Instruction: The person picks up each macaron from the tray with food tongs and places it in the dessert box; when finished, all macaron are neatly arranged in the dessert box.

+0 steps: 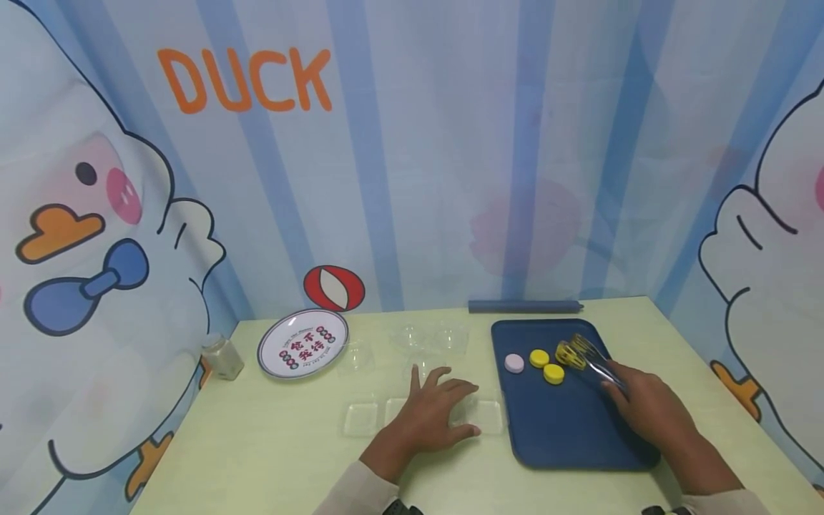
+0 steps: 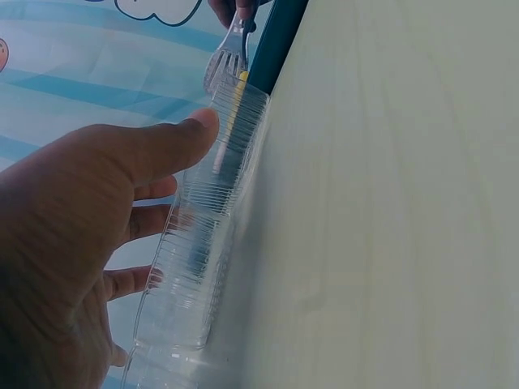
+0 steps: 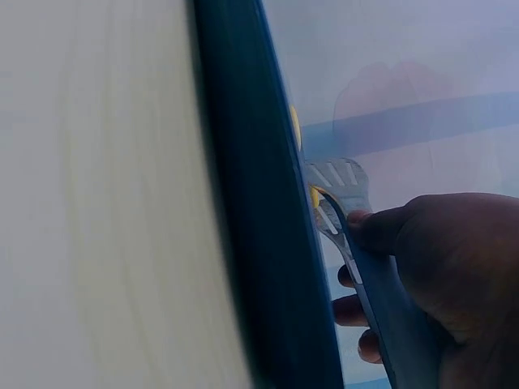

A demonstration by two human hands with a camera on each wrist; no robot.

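Note:
My right hand (image 1: 653, 408) grips metal tongs (image 1: 605, 370) with slotted heads above the blue tray (image 1: 566, 436). A yellow disc (image 1: 568, 355), much like a macaron, shows between the tong heads. Two more yellow discs (image 1: 539, 358) and a pale pink disc (image 1: 513, 363) lie on the tray to the left. Over a low clear plastic container (image 1: 361, 419) with several compartments, my left hand (image 1: 431, 415) spreads its fingers. In the left wrist view its thumb is on the near side of the container (image 2: 190, 267) and the other fingers are behind; firm contact is unclear.
Clear domed plastic pieces (image 1: 428, 336) sit behind the left hand. A patterned plate (image 1: 302, 343) and a small pale shaker-like block (image 1: 222, 357) stand at the left. A dark blue stick (image 1: 524, 307) lies along the back edge, by the printed curtain (image 1: 438, 179).

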